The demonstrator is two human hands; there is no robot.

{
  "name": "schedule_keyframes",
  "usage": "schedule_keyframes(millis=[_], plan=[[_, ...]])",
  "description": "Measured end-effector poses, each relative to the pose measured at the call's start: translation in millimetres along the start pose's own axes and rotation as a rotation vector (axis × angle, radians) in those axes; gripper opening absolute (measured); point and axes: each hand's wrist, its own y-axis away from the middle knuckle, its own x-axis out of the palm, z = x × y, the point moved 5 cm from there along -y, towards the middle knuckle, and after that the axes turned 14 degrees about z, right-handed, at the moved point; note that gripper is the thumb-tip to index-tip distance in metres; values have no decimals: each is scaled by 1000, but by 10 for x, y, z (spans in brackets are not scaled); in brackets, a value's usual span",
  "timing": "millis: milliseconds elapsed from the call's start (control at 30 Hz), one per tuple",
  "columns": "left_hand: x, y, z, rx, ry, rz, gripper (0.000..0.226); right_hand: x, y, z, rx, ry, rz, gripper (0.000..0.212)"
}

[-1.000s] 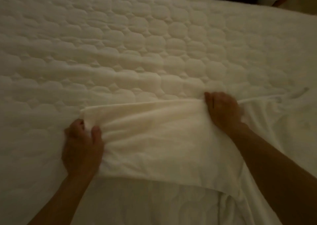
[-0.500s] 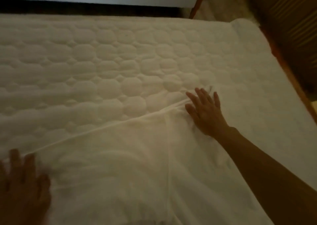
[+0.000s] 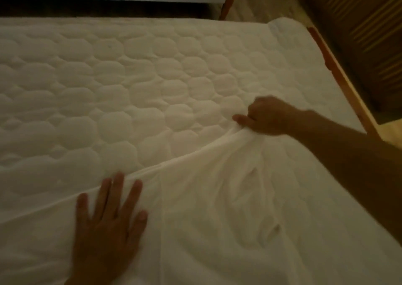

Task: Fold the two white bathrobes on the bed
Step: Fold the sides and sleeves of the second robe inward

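On the bed (image 3: 130,78), white bathrobe (image 3: 217,208) lies spread, far corner bunched.

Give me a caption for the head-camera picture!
Left hand presses a white bathrobe on the bed; right hand pinches its edge.

- You're in a bedroom, dim and home-like.
- Before you lies a quilted mattress (image 3: 130,78) on a wooden frame (image 3: 339,71) — a bed.
- A slatted wood panel (image 3: 359,23) stands beside it.

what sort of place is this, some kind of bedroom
Most likely a bedroom, perhaps a hotel room. A white quilted mattress sits in an orange-brown wooden bed frame. A white cloth bathrobe lies spread on it, pressed by the left hand and gripped by the right hand.
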Motion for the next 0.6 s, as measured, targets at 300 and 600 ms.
schedule_keyframes(millis=[300,600], plan=[[183,-58,34,28,-28,-175,62,521,-765,84,200,-137,-243,64],[108,-52,18,39,-10,-113,62,98,348,1005,71,-615,-880,59]])
